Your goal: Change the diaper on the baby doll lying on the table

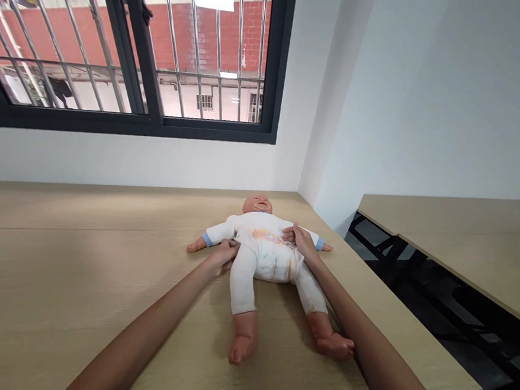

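A baby doll (271,265) in a white outfit with blue cuffs lies on its back on the wooden table, its head away from me and its bare feet towards me. Coloured prints mark its belly and the diaper-like piece round its hips. At the doll's waist on the left, my left hand (223,254) closes on the edge of the clothing; some of its fingertips are hidden there. My right hand (301,239) rests against the other side of the belly, fingers stretched over the cloth, with nothing visibly gripped.
The doll lies near the right edge of the wooden table (92,290). Past a gap with dark metal framing (408,274) stands a second table (476,227). A white wall (151,161) and a barred window with a dark frame (219,125) rise behind.
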The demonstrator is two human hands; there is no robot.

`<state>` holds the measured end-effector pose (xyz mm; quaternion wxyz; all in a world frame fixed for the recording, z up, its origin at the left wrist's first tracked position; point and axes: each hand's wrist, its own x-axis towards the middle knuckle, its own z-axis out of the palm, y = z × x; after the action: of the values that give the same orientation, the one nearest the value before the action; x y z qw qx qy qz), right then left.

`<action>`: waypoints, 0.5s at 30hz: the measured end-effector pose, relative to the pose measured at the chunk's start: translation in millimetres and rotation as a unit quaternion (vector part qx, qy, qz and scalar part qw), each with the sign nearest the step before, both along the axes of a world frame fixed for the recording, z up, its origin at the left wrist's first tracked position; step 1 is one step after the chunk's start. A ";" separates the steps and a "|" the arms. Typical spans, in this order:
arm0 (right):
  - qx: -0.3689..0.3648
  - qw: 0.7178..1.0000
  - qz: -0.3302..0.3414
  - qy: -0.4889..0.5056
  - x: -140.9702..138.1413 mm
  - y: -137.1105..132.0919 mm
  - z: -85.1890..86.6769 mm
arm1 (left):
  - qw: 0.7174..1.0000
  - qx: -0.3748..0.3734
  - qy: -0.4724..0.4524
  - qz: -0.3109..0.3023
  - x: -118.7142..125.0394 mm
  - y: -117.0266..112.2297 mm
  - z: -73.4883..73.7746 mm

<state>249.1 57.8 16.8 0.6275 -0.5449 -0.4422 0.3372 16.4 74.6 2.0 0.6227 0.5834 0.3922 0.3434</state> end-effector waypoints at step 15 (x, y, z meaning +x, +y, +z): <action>-0.011 1.000 -0.005 0.017 2.6 4.7 -5.2 | 0.995 -0.063 -0.057 -0.043 8.7 -10.9 3.4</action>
<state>251.7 62.5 11.6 0.6307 -0.5478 -0.4254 0.3481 25.1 63.7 5.5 0.6939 0.5388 0.3515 0.3235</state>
